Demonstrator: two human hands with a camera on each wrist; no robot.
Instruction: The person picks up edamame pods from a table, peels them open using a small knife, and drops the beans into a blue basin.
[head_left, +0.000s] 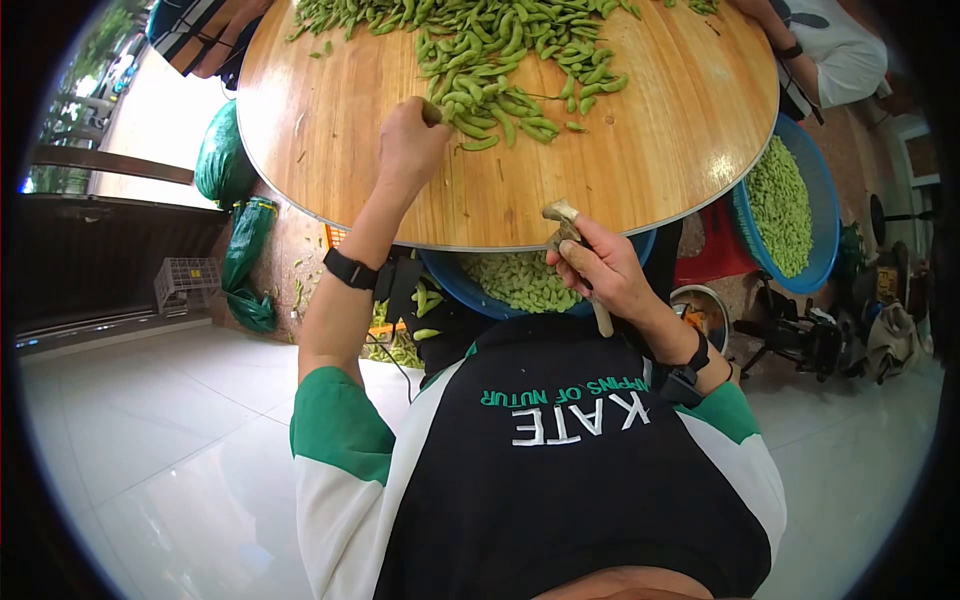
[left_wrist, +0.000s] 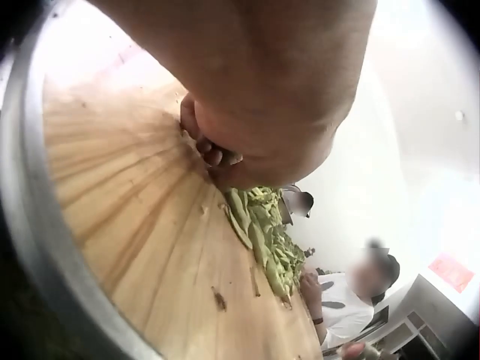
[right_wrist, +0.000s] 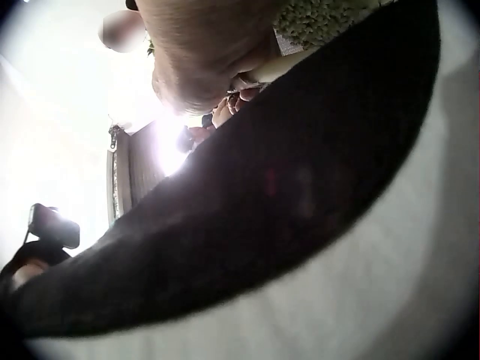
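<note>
My left hand (head_left: 412,145) is at the near left edge of a heap of green edamame pods (head_left: 490,95) on the round wooden table (head_left: 330,150). Its fingers curl down to the tabletop, and a bit of green pod shows between thumb and forefinger. In the left wrist view those fingers (left_wrist: 211,152) bend against the wood beside the pods. Over the table's near edge, my right hand (head_left: 605,268) grips a tool with a pale wooden handle (head_left: 603,320) and a knobbed top. Part of that tool is hidden inside the fist.
A blue basin of shelled beans (head_left: 520,280) sits below the table edge, against my lap. Another blue basin (head_left: 828,220) of beans stands at right, near a metal bowl (head_left: 705,300). Green sacks (head_left: 225,160) lie at left. Other people sit across the table.
</note>
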